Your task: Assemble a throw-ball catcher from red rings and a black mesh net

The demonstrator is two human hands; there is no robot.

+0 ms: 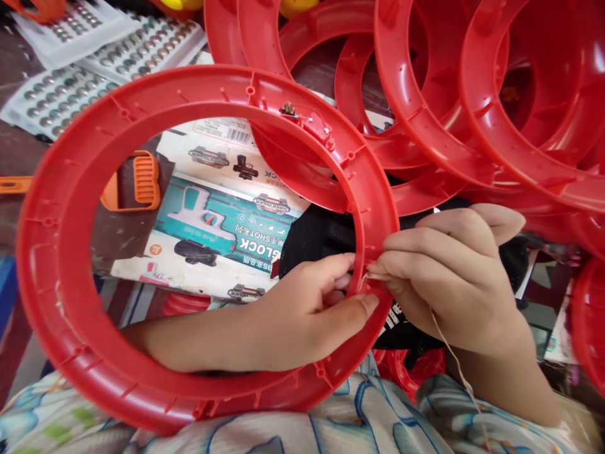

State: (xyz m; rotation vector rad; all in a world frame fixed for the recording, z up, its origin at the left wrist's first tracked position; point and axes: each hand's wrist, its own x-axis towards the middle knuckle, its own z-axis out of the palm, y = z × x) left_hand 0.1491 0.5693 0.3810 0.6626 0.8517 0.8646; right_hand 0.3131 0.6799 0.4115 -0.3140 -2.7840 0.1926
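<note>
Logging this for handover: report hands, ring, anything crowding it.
Left hand holding large red ring. Right hand pinching thin pale strand at ring's edge. More red rings just beyond.

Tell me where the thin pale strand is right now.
In the head view, the thin pale strand is at lower right, trailing down from the bare right hand at the right side of the large red plastic ring.

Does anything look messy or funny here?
A little: the red rings at the back lean in a jumble, and the printed cardboard looks odd because its toy-gun picture is upside down. I see no clear spill.
</note>
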